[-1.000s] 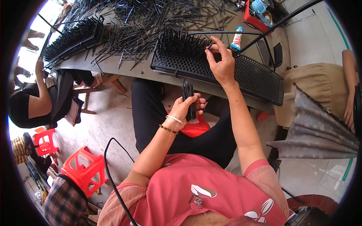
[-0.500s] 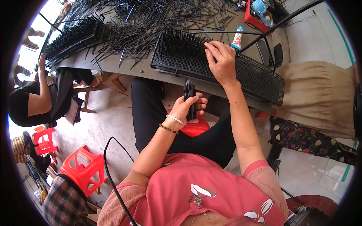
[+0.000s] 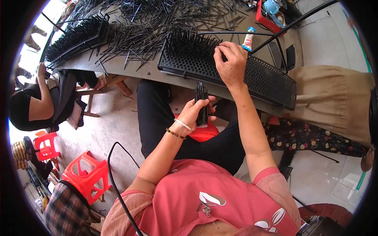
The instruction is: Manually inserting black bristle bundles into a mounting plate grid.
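Observation:
My left hand (image 3: 193, 113) is closed round a bundle of thin black sticks (image 3: 201, 103), held upright over my lap below the table edge. Over a long black perforated rack (image 3: 260, 80), my right hand (image 3: 231, 63) has its thumb and fingers pinched together. Whatever sits between those fingertips is too small to make out. Many black sticks (image 3: 185, 46) stand upright in the holes at the rack's left part, just left of my right hand. The rack's right part shows bare holes.
Loose black sticks (image 3: 138, 43) lie heaped on the table (image 3: 118, 70). A second filled rack (image 3: 78, 41) stands at the left beside a co-worker (image 3: 29, 104). A small tube-shaped packet (image 3: 248, 38) and a red box (image 3: 267, 17) lie beyond my rack. Red stools (image 3: 88, 175) stand lower left; another person's brown apron (image 3: 327, 98) is at the right.
My right hand has shifted very slightly over the rack, and the bundle in my left hand has moved a little right. The person at the right has changed leg position.

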`<action>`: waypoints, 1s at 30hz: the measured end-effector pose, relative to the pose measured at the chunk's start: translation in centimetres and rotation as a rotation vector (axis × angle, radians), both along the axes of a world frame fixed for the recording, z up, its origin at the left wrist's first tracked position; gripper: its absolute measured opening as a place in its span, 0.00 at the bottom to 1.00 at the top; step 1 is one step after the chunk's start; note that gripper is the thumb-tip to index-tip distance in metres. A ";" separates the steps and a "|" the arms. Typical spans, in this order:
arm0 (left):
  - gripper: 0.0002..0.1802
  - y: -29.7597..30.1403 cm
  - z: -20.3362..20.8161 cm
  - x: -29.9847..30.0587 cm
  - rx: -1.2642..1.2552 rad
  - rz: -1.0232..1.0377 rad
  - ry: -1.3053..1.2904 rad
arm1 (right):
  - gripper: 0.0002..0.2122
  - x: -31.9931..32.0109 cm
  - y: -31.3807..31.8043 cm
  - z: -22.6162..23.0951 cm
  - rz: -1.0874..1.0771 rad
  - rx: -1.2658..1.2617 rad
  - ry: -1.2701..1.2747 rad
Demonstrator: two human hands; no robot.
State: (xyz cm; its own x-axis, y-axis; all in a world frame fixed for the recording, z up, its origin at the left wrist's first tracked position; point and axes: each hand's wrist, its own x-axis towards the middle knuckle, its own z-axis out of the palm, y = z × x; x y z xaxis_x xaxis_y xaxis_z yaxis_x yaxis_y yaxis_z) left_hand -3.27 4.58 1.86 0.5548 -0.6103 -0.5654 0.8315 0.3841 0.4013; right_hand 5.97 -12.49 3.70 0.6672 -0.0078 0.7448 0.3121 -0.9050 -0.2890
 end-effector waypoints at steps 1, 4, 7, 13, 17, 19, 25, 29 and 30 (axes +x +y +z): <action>0.14 0.0 0.2 0.0 0.033 -0.003 -0.007 | 0.02 0.2 0.0 -0.1 0.005 0.007 -0.016; 0.14 0.0 -0.1 -0.1 0.065 -0.014 -0.015 | 0.01 0.4 0.1 0.0 -0.007 0.030 -0.026; 0.15 0.1 -0.8 -0.2 0.065 -0.035 -0.038 | 0.02 0.3 -0.1 -0.3 -0.015 0.051 -0.004; 0.15 0.2 -0.7 -0.2 0.054 -0.049 -0.065 | 0.07 -0.5 -0.6 0.1 0.011 -0.043 0.116; 0.15 0.5 -0.6 0.0 0.009 -0.036 -0.089 | 0.08 -2.4 -0.5 2.4 0.148 0.329 0.292; 0.15 0.7 0.3 0.2 -0.007 -0.005 -0.097 | 0.08 -4.1 -0.4 2.2 0.190 0.464 0.475; 0.13 0.6 0.7 0.1 -0.039 -0.010 -0.140 | 0.10 -8.0 0.4 1.1 0.416 1.030 1.138; 0.12 -0.1 0.6 -0.4 0.007 -0.003 -0.158 | 0.09 -8.8 0.1 0.4 0.349 1.185 1.033; 0.12 -0.2 0.6 -0.5 0.007 -0.008 -0.159 | 0.08 -9.0 0.0 0.2 0.336 1.207 1.046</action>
